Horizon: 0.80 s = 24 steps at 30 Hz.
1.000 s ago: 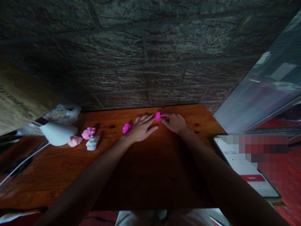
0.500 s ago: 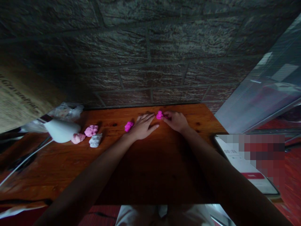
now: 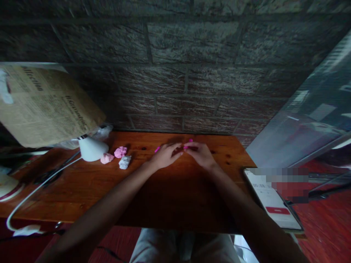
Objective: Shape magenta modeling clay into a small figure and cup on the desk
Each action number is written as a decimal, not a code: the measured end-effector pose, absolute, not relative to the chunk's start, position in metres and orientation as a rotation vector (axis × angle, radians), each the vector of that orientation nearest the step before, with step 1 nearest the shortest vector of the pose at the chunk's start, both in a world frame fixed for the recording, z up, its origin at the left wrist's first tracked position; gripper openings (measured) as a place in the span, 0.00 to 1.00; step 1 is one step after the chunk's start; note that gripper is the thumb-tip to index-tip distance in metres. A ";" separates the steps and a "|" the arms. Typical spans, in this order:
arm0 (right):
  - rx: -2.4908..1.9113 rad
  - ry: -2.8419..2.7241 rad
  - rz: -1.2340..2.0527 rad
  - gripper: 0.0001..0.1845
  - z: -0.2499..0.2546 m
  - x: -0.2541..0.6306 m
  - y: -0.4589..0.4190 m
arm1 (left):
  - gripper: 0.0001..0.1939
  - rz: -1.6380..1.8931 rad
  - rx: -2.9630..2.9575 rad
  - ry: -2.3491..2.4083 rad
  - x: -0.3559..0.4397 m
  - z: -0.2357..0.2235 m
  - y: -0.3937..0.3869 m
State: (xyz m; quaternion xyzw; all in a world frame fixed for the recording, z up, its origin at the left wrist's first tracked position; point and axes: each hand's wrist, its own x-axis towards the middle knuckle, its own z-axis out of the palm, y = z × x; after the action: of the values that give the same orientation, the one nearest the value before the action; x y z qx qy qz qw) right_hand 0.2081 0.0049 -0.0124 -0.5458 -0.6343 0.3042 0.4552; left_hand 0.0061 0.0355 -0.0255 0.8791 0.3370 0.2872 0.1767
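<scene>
My right hand [image 3: 201, 154] pinches a small bit of magenta modelling clay [image 3: 186, 147] between thumb and fingertips. Just behind those fingers, another magenta clay piece [image 3: 191, 140] peeks out, mostly hidden. Facing it, my left hand [image 3: 165, 155] is held low over the table with its fingers curved and the thumb apart; I see nothing in it. A magenta clay lump [image 3: 157, 149] shows partly behind the left hand's knuckles. Farther left lie a pink lump [image 3: 120, 152], a paler pink lump [image 3: 106, 158] and a whitish lump [image 3: 125, 162].
On the wooden table [image 3: 90, 197], a white lamp base [image 3: 93, 149] with a cable stands at left beneath a newsprint-patterned shade [image 3: 52, 109]. A phone [image 3: 276, 204] lies at the right edge. A brick wall [image 3: 170, 84] rises behind; a translucent panel [image 3: 296, 120] stands at right.
My left hand has lifted from lying flat beside the clay and its fingers now curve. My right hand has come closer to it with a bit of clay. The view has shifted left.
</scene>
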 end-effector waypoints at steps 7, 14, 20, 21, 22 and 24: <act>-1.098 -1.315 1.263 0.16 -0.016 0.181 -0.017 | 0.21 1.016 2.084 0.717 -0.002 -0.037 0.017; -1.115 -1.035 1.426 0.23 -0.025 0.191 -0.029 | 0.13 0.978 1.972 0.696 0.003 -0.027 0.008; -1.100 -0.995 1.456 0.18 -0.024 0.192 -0.025 | 0.15 1.011 1.971 0.745 0.006 -0.033 0.014; -1.094 -0.981 1.462 0.17 -0.023 0.193 -0.025 | 0.16 1.017 1.953 0.747 0.007 -0.034 0.014; -1.083 -0.975 1.471 0.16 -0.022 0.194 -0.025 | 0.17 1.022 1.934 0.749 0.007 -0.034 0.014; -1.061 -0.971 1.482 0.15 -0.019 0.195 -0.026 | 0.18 1.023 1.912 0.752 0.007 -0.034 0.012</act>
State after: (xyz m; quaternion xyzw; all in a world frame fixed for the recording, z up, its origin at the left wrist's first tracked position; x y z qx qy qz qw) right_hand 0.1955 -0.0261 -0.0191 -0.4410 -0.4036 0.6163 0.5127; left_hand 0.0073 0.0117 -0.0337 0.7596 0.2986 0.4065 0.4106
